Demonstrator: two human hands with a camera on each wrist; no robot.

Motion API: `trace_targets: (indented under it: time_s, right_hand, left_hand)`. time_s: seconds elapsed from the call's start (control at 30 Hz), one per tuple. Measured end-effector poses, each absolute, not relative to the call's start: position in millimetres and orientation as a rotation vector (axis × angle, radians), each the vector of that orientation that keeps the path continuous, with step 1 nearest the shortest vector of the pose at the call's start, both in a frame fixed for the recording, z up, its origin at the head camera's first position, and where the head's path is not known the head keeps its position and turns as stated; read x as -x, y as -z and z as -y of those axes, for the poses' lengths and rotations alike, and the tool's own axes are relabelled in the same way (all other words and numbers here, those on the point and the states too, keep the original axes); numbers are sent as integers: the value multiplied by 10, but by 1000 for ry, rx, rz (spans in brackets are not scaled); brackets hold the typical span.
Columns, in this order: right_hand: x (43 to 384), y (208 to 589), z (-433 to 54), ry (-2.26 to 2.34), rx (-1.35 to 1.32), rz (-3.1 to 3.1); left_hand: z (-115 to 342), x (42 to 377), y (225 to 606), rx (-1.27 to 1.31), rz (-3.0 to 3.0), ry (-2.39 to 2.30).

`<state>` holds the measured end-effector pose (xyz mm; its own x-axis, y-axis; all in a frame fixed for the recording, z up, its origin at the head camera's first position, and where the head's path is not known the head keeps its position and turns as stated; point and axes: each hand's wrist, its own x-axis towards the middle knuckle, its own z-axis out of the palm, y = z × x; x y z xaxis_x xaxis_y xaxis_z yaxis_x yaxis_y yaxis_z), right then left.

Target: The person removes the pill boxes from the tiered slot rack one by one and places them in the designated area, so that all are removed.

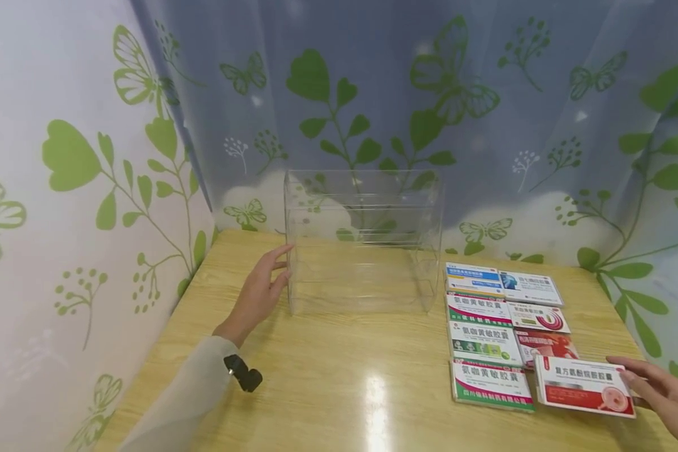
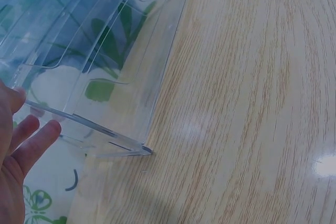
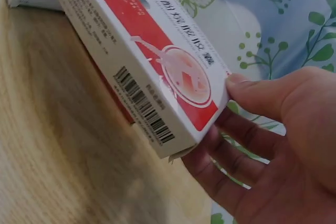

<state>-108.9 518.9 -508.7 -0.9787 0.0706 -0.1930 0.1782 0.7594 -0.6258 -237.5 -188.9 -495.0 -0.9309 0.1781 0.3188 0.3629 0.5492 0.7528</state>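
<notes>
A clear acrylic shelf rack (image 1: 367,298) with several tiers stands on the table. My left hand (image 1: 258,294) is at its left side panel, fingers fairly straight and fingertips touching the outer face near the front edge. In the left wrist view, these fingers (image 2: 39,142) lie beside the panel's edge. At the right, my right hand (image 1: 663,392) pinches a white and red medicine box (image 1: 584,386) by its right end, thumb on top and fingers beneath. The box is tilted, its barcode side showing in the right wrist view. It partly overlaps a red medicine box (image 1: 545,347).
Several medicine boxes lie flat in two columns right of the rack, among them a blue and white box (image 1: 474,279) and a green-edged box (image 1: 491,386). The wood-grain table (image 1: 316,376) is backed by a patterned curtain (image 1: 367,81) and bordered left by a patterned cloth (image 1: 62,251).
</notes>
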Motion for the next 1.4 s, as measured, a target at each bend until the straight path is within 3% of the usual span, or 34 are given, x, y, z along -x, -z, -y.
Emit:
trace_targets:
  time_s: [0.33, 1.4]
  right_hand:
    - [1097, 5161, -5164, 851, -284, -2630]
    - [1062, 5279, -5218, 918, -432, -2469]
  left_hand:
    - [1907, 2368, 4959, 448, 2572, 1355]
    - [1893, 2348, 4946, 448, 2580, 1357]
